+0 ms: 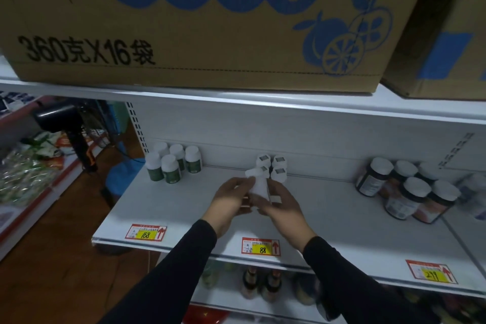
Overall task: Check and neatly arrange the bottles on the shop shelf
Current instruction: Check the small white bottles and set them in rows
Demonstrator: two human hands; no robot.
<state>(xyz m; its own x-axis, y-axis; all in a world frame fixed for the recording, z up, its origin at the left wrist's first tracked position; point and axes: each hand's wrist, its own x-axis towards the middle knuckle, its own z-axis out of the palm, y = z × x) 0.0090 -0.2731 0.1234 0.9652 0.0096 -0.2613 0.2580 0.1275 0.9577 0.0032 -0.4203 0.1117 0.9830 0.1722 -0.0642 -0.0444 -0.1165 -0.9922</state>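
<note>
A small white bottle (259, 187), smooth and cylindrical, is held tilted above the middle of the white shelf (328, 205). It is gripped from both sides: the left hand (231, 201) is curled around its left flank and the right hand (280, 204) wraps its lower right side, fingers bent against the plastic. Both arms are covered by black sleeves (184, 265).

Just behind the held bottle, four matching white bottles (273, 166) are clustered in a tight square, each round cap marked with a grey square sticker. Toward the left end of the shelf five bottles with green labels (172, 163) and plain white caps are grouped close together near the back panel. At the right a group of dark bottles (410, 189) with white caps and glossy printed labels is set in loose rows.

The shelf surface is flat painted metal, bare between the groups and along its front strip, where three red-and-yellow price tags (261, 246) are fixed to the edge. The left end of the shelf is open to the aisle.

Overhead, a matte cardboard box (184, 34) with blue fruit print rests on the upper shelf and overhangs its front edge. Glass bottles (263, 284) are dimly visible on the shelf below.
</note>
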